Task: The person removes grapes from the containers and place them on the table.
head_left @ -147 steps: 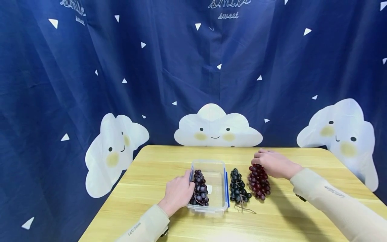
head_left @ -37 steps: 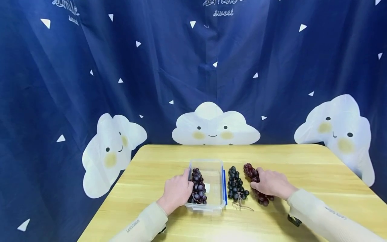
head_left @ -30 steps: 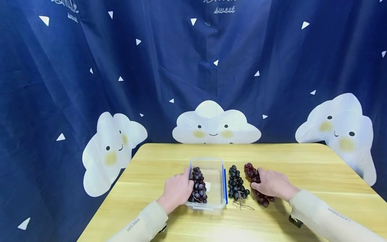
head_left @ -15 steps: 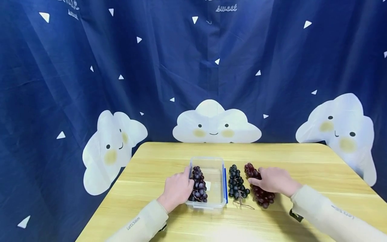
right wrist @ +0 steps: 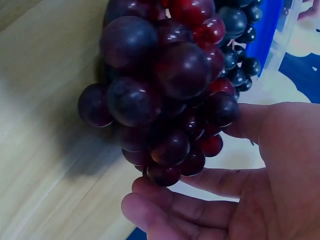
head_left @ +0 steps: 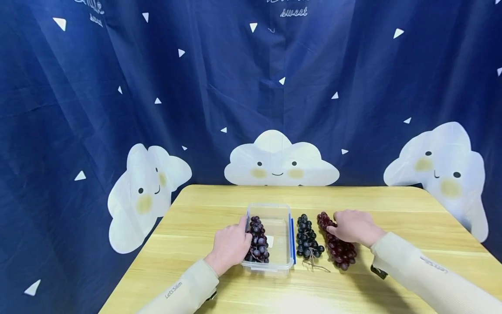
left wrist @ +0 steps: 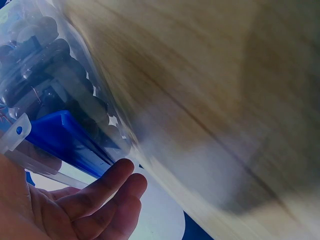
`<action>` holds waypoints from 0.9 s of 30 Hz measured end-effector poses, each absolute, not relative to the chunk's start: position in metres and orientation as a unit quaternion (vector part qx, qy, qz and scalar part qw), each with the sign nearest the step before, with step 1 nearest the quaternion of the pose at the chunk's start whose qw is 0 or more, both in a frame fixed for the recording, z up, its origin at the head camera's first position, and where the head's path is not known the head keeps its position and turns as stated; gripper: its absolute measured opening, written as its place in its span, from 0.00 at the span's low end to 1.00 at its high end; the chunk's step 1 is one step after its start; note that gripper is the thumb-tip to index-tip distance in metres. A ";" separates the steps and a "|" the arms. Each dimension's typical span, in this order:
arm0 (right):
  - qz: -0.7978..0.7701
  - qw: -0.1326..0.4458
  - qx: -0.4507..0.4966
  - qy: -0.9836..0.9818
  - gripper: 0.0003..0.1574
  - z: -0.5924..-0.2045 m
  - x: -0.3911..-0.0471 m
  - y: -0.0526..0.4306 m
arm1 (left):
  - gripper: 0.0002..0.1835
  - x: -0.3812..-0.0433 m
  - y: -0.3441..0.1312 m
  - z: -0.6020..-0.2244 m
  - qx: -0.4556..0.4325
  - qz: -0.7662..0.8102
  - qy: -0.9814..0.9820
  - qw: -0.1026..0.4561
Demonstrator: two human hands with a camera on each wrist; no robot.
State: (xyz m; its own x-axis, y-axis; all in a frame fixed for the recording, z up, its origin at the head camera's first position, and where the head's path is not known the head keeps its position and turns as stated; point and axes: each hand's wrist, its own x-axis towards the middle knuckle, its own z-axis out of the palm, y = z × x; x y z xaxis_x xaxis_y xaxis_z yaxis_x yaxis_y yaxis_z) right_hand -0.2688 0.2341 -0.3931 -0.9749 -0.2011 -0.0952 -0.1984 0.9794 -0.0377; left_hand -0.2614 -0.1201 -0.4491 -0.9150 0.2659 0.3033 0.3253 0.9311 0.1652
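In the head view a clear plastic container (head_left: 279,226) holds a bunch of dark purple grapes (head_left: 258,240) along its left side. My left hand (head_left: 229,245) grips the container's left wall, thumb at the rim; the left wrist view shows its fingers (left wrist: 112,187) outside, beside a blue clip flap (left wrist: 67,142). A red grape bunch (head_left: 342,250) lies on the table at the right. My right hand (head_left: 354,226) holds its upper half, with the thumb on the left side and the fingers (right wrist: 165,200) around the narrow far end. A black grape bunch (head_left: 307,240) lies between container and red bunch.
A blue clip flap (head_left: 293,242) hangs open on the container's right side. The black bunch's thin brown stem (head_left: 315,265) points toward the near edge. Beyond the wooden table (head_left: 204,209) hangs a navy curtain (head_left: 243,87) with clouds.
The right hand moved from the red bunch's far end down to its middle, then slightly back up. The red bunch now slants, its far end shifted left. The left hand stayed at the container.
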 end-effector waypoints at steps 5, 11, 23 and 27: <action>-0.026 0.045 -0.100 0.994 0.24 -0.397 -0.272 0.236 | 0.23 -0.261 -0.119 -0.448 -0.148 -0.107 -0.974 0.132; -0.030 0.027 -0.123 0.992 0.24 -0.396 -0.282 0.234 | 0.24 -0.261 -0.118 -0.448 -0.145 -0.104 -0.975 0.131; -0.022 0.043 -0.146 0.988 0.18 -0.385 -0.297 0.221 | 0.26 -0.261 -0.118 -0.449 -0.145 -0.109 -0.975 0.129; -0.025 0.036 -0.154 0.987 0.18 -0.375 -0.299 0.215 | 0.25 -0.261 -0.118 -0.449 -0.145 -0.105 -0.975 0.131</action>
